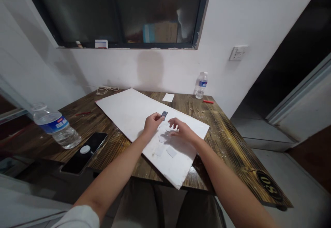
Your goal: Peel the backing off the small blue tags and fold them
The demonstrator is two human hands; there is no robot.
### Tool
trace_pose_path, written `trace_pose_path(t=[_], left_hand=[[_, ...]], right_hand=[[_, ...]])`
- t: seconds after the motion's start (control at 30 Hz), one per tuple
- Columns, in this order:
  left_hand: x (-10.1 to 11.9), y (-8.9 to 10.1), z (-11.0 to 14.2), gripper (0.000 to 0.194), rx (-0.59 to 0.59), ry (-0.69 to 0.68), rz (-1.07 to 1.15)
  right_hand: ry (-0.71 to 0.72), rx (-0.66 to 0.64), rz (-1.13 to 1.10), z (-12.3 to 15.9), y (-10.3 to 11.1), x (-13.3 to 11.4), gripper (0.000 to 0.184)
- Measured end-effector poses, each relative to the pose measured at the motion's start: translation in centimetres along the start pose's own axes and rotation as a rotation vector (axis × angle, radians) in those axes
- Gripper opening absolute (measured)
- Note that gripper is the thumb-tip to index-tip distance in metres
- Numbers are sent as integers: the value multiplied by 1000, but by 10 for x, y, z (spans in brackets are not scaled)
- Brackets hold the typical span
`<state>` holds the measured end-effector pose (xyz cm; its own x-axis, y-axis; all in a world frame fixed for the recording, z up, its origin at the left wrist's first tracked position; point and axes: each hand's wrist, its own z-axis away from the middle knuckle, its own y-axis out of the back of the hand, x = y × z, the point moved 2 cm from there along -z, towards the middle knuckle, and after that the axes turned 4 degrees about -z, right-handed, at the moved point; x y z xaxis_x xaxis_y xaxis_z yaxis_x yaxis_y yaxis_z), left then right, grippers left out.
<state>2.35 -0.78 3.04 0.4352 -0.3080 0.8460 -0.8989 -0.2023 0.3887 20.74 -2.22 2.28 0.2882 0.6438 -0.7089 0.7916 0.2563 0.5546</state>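
Note:
My left hand (152, 123) pinches a small dark grey, flat piece (164, 114) with markings too small to read. It is held a little above a large white board (124, 109) that lies at a slant on the table. Close by on the right, my right hand (179, 128) hovers with fingers curved and apart, holding nothing that I can see. Below it, several small white paper pieces lie on the board, among them one paper piece (171, 152) near the front. Some of the pieces are partly hidden by my right hand and its shadow.
The board rests on a dark wooden table (227, 145). At left are a large water bottle (57, 126), a black phone (85, 154) with a round white disc (85, 149), and a white cable (107, 89). Behind stand a white card (168, 97), a small bottle (201, 86) and a red pen-like stick (208, 101).

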Motion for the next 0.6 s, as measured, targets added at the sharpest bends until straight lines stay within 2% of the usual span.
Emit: trace_pose_path(t=[0.1, 0.17, 0.6], left_hand=[[-7, 1, -3, 26, 47, 50, 62], [-10, 0, -5, 27, 62, 74, 85], [-11, -4, -2, 28, 41, 146, 126]], right_hand=[[84, -186, 175, 4, -7, -5, 32], [93, -247, 265, 5, -10, -6, 32], [88, -285, 299, 4, -12, -7, 25]])
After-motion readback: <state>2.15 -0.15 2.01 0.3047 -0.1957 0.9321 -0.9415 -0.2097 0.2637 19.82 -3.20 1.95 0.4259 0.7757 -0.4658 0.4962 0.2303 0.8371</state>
